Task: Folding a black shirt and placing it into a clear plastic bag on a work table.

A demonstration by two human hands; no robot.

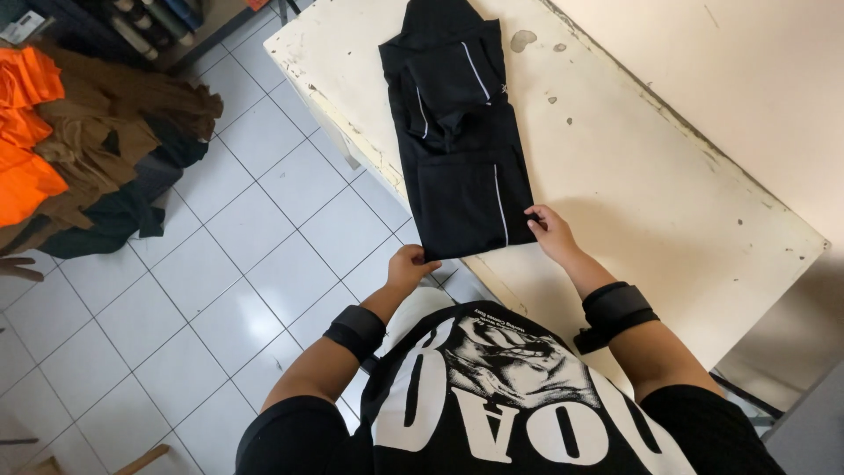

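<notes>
One folded black fabric garment with thin white piping [459, 132] lies on a worn cream table [651, 185], its long axis running away from the person. Both hands grip its near edge: the left hand [410, 266] pinches the left corner, the right hand [551, 232] the right corner, equally near. Two black wrist bands are worn.

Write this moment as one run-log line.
left hand: grips garment corner | right hand: grips other corner | black folded garment: on white table
</notes>
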